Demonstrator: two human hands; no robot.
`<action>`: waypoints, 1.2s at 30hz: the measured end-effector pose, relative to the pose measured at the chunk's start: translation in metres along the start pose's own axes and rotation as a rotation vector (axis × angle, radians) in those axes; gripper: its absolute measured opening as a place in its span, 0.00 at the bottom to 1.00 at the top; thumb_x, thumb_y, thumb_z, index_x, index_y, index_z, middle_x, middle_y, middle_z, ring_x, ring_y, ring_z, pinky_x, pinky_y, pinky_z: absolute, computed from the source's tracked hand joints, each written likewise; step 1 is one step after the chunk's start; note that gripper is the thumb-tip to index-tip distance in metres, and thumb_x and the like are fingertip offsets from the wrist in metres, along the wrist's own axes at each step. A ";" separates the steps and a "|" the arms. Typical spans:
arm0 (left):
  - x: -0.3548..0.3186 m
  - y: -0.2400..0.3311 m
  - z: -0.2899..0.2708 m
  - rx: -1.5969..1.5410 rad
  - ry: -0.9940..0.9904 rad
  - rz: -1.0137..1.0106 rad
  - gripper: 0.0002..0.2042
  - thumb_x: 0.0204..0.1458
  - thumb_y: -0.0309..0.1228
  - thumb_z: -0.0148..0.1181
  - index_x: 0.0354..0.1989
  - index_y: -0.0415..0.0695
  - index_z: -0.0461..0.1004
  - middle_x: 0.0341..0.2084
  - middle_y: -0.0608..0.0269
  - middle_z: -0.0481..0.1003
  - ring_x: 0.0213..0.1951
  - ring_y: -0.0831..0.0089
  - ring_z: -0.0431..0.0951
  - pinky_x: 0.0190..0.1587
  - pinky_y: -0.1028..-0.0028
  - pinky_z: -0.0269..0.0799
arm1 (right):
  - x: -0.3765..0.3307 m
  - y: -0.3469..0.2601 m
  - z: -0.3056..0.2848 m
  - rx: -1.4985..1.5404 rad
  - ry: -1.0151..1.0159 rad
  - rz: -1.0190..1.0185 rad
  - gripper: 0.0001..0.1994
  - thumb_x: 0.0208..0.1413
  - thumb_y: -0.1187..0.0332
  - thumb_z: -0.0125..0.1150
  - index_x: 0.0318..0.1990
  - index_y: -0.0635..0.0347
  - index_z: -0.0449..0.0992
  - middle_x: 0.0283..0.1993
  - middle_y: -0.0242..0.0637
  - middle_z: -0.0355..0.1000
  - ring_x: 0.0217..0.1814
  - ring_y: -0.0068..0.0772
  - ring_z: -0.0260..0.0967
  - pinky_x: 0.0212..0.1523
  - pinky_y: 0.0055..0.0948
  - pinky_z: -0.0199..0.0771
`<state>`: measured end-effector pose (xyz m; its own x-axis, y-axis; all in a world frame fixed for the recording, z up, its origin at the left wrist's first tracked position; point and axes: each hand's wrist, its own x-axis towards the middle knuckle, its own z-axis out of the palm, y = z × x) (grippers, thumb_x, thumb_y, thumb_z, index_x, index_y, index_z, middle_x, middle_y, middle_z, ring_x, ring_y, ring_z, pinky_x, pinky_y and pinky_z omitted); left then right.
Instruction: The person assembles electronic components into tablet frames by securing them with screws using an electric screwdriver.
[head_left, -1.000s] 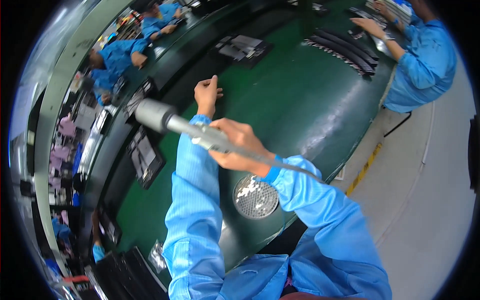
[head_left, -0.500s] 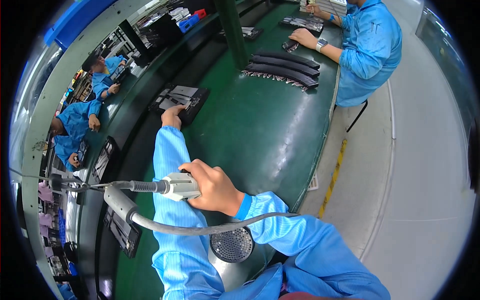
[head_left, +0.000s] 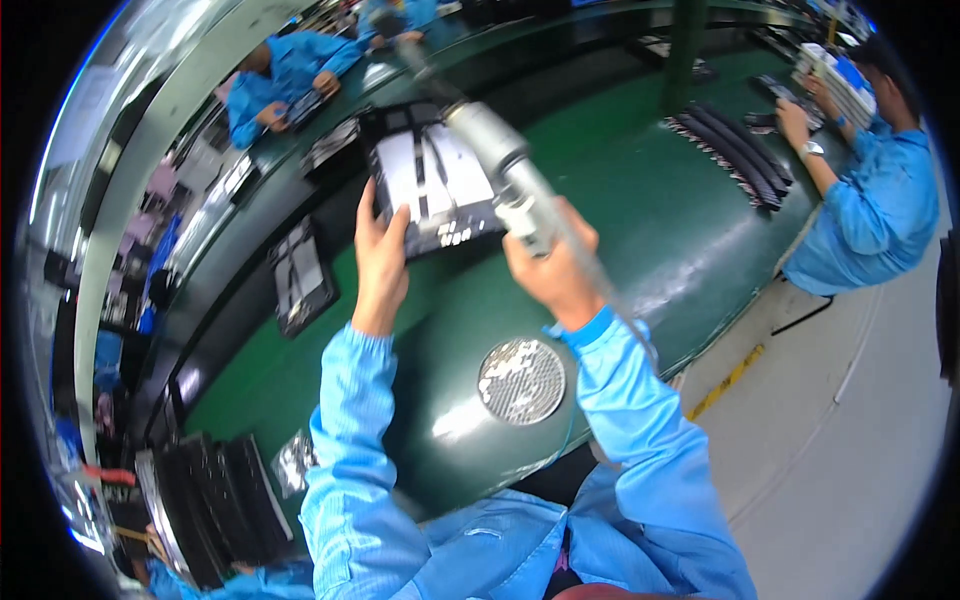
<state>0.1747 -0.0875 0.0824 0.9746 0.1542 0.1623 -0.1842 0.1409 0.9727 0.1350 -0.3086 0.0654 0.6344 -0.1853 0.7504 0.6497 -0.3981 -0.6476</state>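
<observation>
My left hand (head_left: 380, 265) holds an opened tablet (head_left: 410, 180) by its lower left edge. The tablet has a black frame with silver-white panels and dark strips across them. It is tilted over the green bench (head_left: 620, 240). My right hand (head_left: 560, 265) is closed round a grey corded electric screwdriver (head_left: 523, 222), near the tablet's lower right corner. The screwdriver's grey shaft and cable (head_left: 490, 135) cross in front of the tablet; its tip is hidden or blurred. Nearer me, between my forearms, lies a round perforated metal dish (head_left: 521, 381) with small light bits on it.
Another opened tablet (head_left: 302, 275) lies to the left. Curved black strips (head_left: 735, 150) are laid out at the right, more (head_left: 215, 500) at the lower left beside a clear plastic bag (head_left: 293, 462). Co-workers in blue sit at right (head_left: 865, 190) and upper left (head_left: 300, 80). A green post (head_left: 684, 60) rises from the bench.
My left hand has drawn a tablet from the far left toward me. My right hand has moved right with the screwdriver, uncrossing my arms. The view has turned left.
</observation>
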 end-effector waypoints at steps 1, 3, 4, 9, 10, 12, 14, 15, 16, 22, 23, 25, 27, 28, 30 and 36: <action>-0.042 0.016 -0.033 -0.013 0.053 -0.026 0.34 0.62 0.20 0.53 0.74 0.42 0.45 0.57 0.43 0.71 0.54 0.63 0.76 0.56 0.66 0.74 | -0.002 -0.003 0.010 0.026 0.029 0.016 0.19 0.40 0.74 0.67 0.45 0.63 0.74 0.37 0.48 0.74 0.36 0.53 0.76 0.36 0.40 0.78; -0.123 0.022 -0.091 -0.017 0.169 -0.046 0.35 0.62 0.18 0.51 0.75 0.44 0.43 0.56 0.46 0.73 0.52 0.63 0.78 0.54 0.66 0.77 | -0.001 -0.009 0.021 0.025 0.049 -0.023 0.15 0.43 0.73 0.66 0.42 0.63 0.76 0.34 0.47 0.75 0.33 0.53 0.76 0.35 0.41 0.77; -0.161 0.026 -0.107 -0.016 0.216 -0.094 0.34 0.62 0.19 0.51 0.75 0.43 0.43 0.56 0.47 0.73 0.51 0.65 0.78 0.53 0.68 0.77 | 0.004 -0.015 0.018 0.003 0.043 -0.077 0.13 0.44 0.72 0.65 0.40 0.62 0.76 0.32 0.47 0.75 0.32 0.52 0.76 0.34 0.41 0.77; -0.298 0.020 -0.127 -0.115 0.460 -0.206 0.34 0.62 0.20 0.52 0.75 0.42 0.45 0.56 0.49 0.73 0.51 0.68 0.77 0.53 0.69 0.75 | 0.003 -0.001 0.024 -0.038 0.056 0.019 0.09 0.48 0.68 0.67 0.35 0.63 0.78 0.24 0.42 0.76 0.25 0.38 0.76 0.29 0.36 0.75; -0.312 0.022 -0.122 -0.124 0.481 -0.248 0.34 0.62 0.20 0.52 0.75 0.42 0.45 0.56 0.48 0.73 0.51 0.68 0.77 0.53 0.69 0.75 | 0.003 -0.003 0.024 -0.019 0.029 0.095 0.10 0.49 0.67 0.67 0.35 0.63 0.79 0.24 0.41 0.76 0.24 0.33 0.75 0.28 0.34 0.75; -0.337 0.021 -0.120 -0.144 0.473 -0.257 0.34 0.62 0.20 0.53 0.75 0.41 0.45 0.57 0.48 0.71 0.55 0.67 0.75 0.57 0.69 0.72 | -0.006 -0.005 0.034 0.007 0.029 0.085 0.12 0.56 0.68 0.66 0.46 0.62 0.80 0.27 0.29 0.75 0.23 0.16 0.70 0.23 0.20 0.70; -0.347 0.019 -0.110 -0.041 0.420 -0.289 0.35 0.61 0.20 0.54 0.74 0.39 0.45 0.64 0.48 0.64 0.61 0.68 0.69 0.62 0.70 0.64 | -0.010 -0.014 0.030 0.039 -0.008 0.147 0.13 0.56 0.68 0.65 0.46 0.64 0.80 0.27 0.29 0.75 0.23 0.16 0.70 0.23 0.19 0.68; -0.348 0.020 -0.104 0.001 0.386 -0.306 0.34 0.61 0.20 0.54 0.74 0.39 0.46 0.64 0.48 0.64 0.61 0.68 0.68 0.63 0.70 0.63 | -0.008 -0.013 0.027 0.058 -0.005 0.149 0.13 0.55 0.68 0.66 0.46 0.63 0.80 0.25 0.28 0.75 0.23 0.15 0.70 0.24 0.18 0.67; -0.353 0.020 -0.104 0.056 0.363 -0.321 0.34 0.61 0.20 0.54 0.74 0.38 0.46 0.65 0.49 0.63 0.62 0.69 0.67 0.63 0.71 0.62 | -0.009 -0.011 0.026 0.078 -0.038 0.189 0.14 0.52 0.66 0.68 0.44 0.62 0.82 0.24 0.32 0.77 0.23 0.18 0.73 0.25 0.20 0.71; -0.362 0.022 -0.139 1.296 0.352 0.100 0.16 0.55 0.32 0.66 0.50 0.39 0.78 0.46 0.47 0.72 0.47 0.53 0.71 0.53 0.63 0.66 | -0.016 -0.016 0.026 0.076 -0.074 0.164 0.13 0.52 0.66 0.67 0.44 0.62 0.82 0.22 0.30 0.76 0.23 0.15 0.72 0.26 0.17 0.69; -0.356 0.027 -0.163 1.421 0.460 0.109 0.10 0.55 0.32 0.66 0.42 0.42 0.81 0.44 0.49 0.73 0.47 0.55 0.72 0.51 0.63 0.67 | -0.017 -0.016 0.028 0.069 -0.086 0.165 0.13 0.52 0.66 0.67 0.44 0.62 0.82 0.22 0.30 0.75 0.23 0.15 0.72 0.27 0.17 0.69; -0.339 0.028 -0.210 1.277 0.633 0.209 0.07 0.54 0.29 0.66 0.39 0.41 0.80 0.40 0.53 0.74 0.39 0.57 0.76 0.43 0.64 0.69 | -0.017 -0.015 0.029 0.050 -0.094 0.158 0.13 0.52 0.66 0.67 0.44 0.62 0.82 0.21 0.30 0.75 0.24 0.16 0.72 0.27 0.17 0.69; -0.326 0.040 -0.245 1.428 0.501 0.207 0.07 0.52 0.28 0.67 0.36 0.39 0.80 0.36 0.55 0.74 0.37 0.58 0.76 0.41 0.65 0.70 | -0.018 -0.017 0.032 0.059 -0.104 0.122 0.14 0.52 0.66 0.66 0.44 0.62 0.82 0.22 0.30 0.75 0.24 0.16 0.72 0.26 0.18 0.69; -0.321 0.043 -0.255 1.369 0.434 0.147 0.07 0.51 0.28 0.68 0.35 0.39 0.80 0.34 0.57 0.74 0.38 0.59 0.75 0.41 0.65 0.69 | -0.018 -0.018 0.033 0.055 -0.102 0.118 0.14 0.52 0.66 0.66 0.44 0.62 0.82 0.22 0.30 0.75 0.24 0.16 0.72 0.26 0.18 0.69; -0.317 0.048 -0.261 1.332 0.351 0.093 0.07 0.50 0.28 0.68 0.34 0.38 0.80 0.31 0.57 0.74 0.38 0.60 0.75 0.40 0.65 0.69 | -0.016 -0.021 0.035 0.107 -0.085 0.146 0.11 0.56 0.69 0.65 0.45 0.62 0.82 0.23 0.29 0.75 0.24 0.16 0.70 0.27 0.17 0.68; -0.314 0.042 -0.267 1.378 0.289 0.134 0.09 0.50 0.27 0.68 0.36 0.36 0.79 0.35 0.53 0.73 0.39 0.56 0.74 0.42 0.64 0.69 | -0.022 -0.031 0.034 0.207 -0.099 0.134 0.08 0.56 0.72 0.66 0.43 0.61 0.80 0.29 0.28 0.75 0.23 0.17 0.70 0.23 0.20 0.67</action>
<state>-0.1734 0.1313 0.0280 0.8690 0.3054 0.3893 0.1613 -0.9187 0.3605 0.1149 -0.2621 0.0639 0.7522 -0.1308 0.6458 0.6221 -0.1817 -0.7615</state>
